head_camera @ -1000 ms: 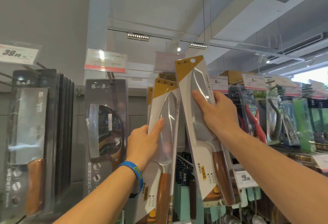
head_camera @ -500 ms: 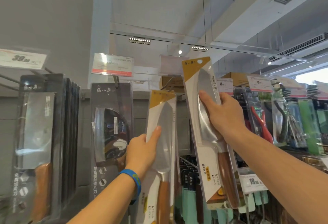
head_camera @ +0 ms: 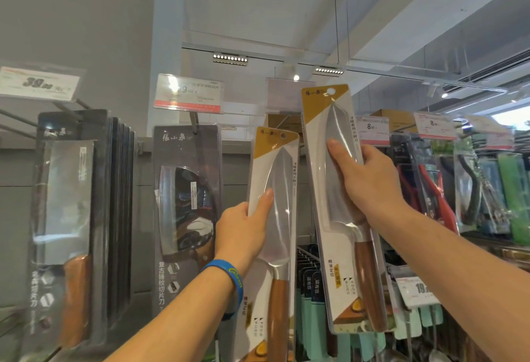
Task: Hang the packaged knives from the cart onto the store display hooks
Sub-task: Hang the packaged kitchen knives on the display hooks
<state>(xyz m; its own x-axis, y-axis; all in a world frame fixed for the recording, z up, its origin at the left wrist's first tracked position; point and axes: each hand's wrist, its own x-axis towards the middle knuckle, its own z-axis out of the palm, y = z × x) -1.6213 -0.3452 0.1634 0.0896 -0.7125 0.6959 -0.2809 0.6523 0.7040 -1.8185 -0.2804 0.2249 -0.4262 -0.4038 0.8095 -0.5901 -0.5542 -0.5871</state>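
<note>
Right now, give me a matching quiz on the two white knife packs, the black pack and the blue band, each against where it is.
1 lower white pack
2 higher white pack
3 black pack
4 blue band

a on a hook
b in right hand
c worn, not held
d in left hand

Pairs: 1-d, 2-b, 3-a, 4-c

Grey display wall [head_camera: 238, 166] with projecting hooks. Left end: a dense row of black cleaver packs [head_camera: 71, 204] hangs together. Next display hook [head_camera: 195, 122]: one black knife pack [head_camera: 186, 218], price tag [head_camera: 187, 96] above it. Right end: red-handled tool packs [head_camera: 427, 186] hang crowded together.
</note>
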